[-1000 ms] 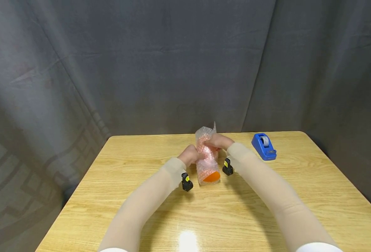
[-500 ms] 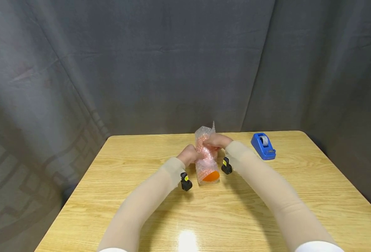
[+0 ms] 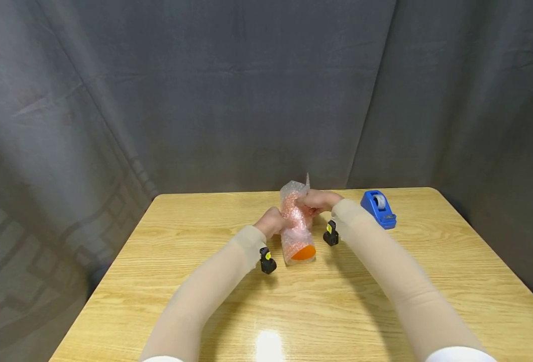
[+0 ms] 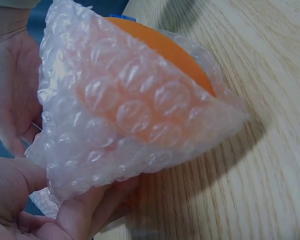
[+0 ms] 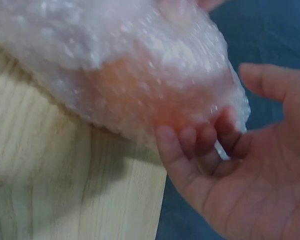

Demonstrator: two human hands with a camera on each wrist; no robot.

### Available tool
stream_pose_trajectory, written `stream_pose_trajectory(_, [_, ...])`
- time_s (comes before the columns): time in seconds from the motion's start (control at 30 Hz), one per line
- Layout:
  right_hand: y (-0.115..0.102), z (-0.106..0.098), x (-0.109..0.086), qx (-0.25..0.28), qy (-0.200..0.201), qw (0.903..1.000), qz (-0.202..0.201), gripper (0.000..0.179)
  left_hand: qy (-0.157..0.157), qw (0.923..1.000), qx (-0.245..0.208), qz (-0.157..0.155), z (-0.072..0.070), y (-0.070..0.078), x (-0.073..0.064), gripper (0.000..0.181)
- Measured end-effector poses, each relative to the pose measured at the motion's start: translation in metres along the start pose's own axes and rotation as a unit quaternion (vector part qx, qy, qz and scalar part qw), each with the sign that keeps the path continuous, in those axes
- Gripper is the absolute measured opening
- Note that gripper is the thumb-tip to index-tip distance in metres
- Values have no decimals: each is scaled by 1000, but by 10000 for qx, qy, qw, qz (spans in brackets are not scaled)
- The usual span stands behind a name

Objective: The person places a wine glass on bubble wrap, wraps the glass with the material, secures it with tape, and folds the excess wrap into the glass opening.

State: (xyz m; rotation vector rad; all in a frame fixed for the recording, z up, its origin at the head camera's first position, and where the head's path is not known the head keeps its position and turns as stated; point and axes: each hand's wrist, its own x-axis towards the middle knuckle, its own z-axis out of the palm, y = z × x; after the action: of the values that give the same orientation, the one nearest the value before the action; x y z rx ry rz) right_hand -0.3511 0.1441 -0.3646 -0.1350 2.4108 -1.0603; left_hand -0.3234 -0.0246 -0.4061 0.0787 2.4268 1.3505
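Observation:
A bundle of bubble wrap (image 3: 296, 221) lies lengthwise near the back middle of the table, rolled round an orange thing (image 3: 304, 253). Its smooth orange end shows at the near opening; the kind cannot be told. My left hand (image 3: 273, 223) grips the bundle's left side, thumb on top and fingers (image 4: 82, 212) under it. At the right side, further back, is my right hand (image 3: 319, 199). In the right wrist view its fingertips (image 5: 166, 134) touch the wrap's side, while the thumb stands apart from the fingers by the wrap's edge.
A blue tape dispenser (image 3: 378, 209) with a roll of clear tape stands at the back right of the wooden table (image 3: 180, 241). Behind the table hangs a dark grey curtain (image 3: 257, 100). A loose corner of wrap sticks up at the bundle's far end.
My right hand has shifted slightly to the right over the last half second, its wrist moving away from the bundle. The left hand and bundle have stayed almost still.

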Motion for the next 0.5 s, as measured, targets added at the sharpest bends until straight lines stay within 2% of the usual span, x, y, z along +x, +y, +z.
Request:
stream_pose_trajectory(0.13, [3, -1, 1, 388, -82, 9992, -5, 20, 47, 9998, 65, -155, 1, 1, 1, 32])
stream_pose_trajectory(0.27, [5, 1, 0, 429, 92, 9990, -62, 17, 60, 9999, 30, -102, 3, 1, 2, 32])
stream_pose_trajectory(0.37, [6, 1, -1, 394, 127, 9991, -127, 19, 23, 9999, -124, 11, 4, 0, 2, 29])
stream_pose_trajectory(0.5, [8, 0, -1, 328, 174, 9991, -191, 22, 5, 9999, -158, 6, 4, 0, 1, 29])
